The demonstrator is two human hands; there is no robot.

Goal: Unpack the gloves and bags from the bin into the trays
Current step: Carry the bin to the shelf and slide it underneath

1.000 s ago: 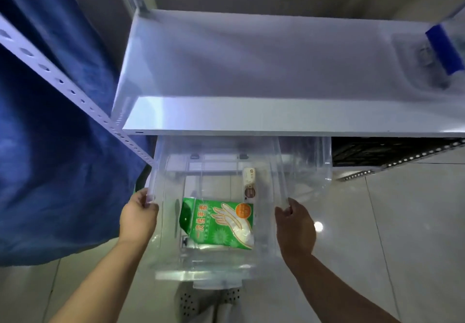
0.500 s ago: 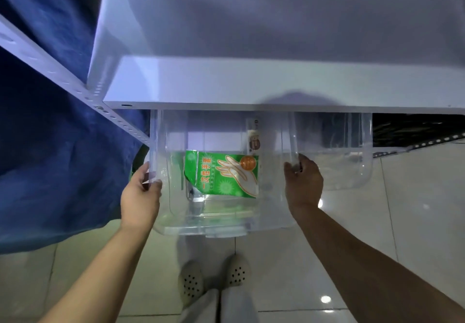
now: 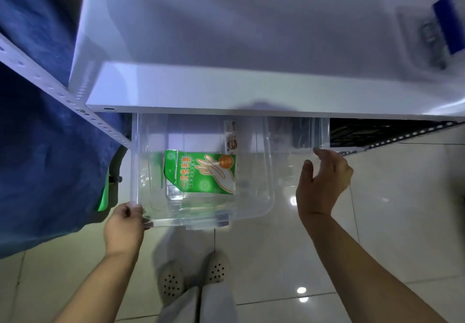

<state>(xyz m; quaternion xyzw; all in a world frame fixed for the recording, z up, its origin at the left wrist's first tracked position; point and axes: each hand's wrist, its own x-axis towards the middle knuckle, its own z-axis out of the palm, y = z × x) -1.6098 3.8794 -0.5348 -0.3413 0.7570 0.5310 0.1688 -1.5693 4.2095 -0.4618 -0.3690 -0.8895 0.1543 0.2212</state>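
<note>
A clear plastic bin [image 3: 201, 204] sits low in front of the person, its far end tucked under the front edge of a white shelf [image 3: 226, 96] and its near end over the tiled floor [image 3: 377, 234]. The left hand [image 3: 124, 224] is closed on the bin's near left corner, fingers curled over the rim. Inside the bin, on its bottom and toward the far middle, lies a green pack of gloves [image 3: 201, 171] printed with a white hand outline and an orange round sticker; it lies flat, up and to the right of the left hand, well apart from it and separated by the bin's clear wall. Behind the pack, a narrow white label or packet [image 3: 231, 136] stands against the bin's far side, its details too small to read. The right hand [image 3: 324, 181] is open, fingers spread and slightly curled, gripping nothing; it sits just outside the bin's right wall, near the blurred edge of a second clear container [image 3: 312, 134] that shows under the shelf. The gloves lie to the left of this hand, with the bin's right wall between them. Below, the person's two pale perforated shoes [image 3: 193, 275] stand on the floor. A blue cloth [image 3: 45, 121] hangs at the left beside a perforated metal rack post [image 3: 63, 96].
</note>
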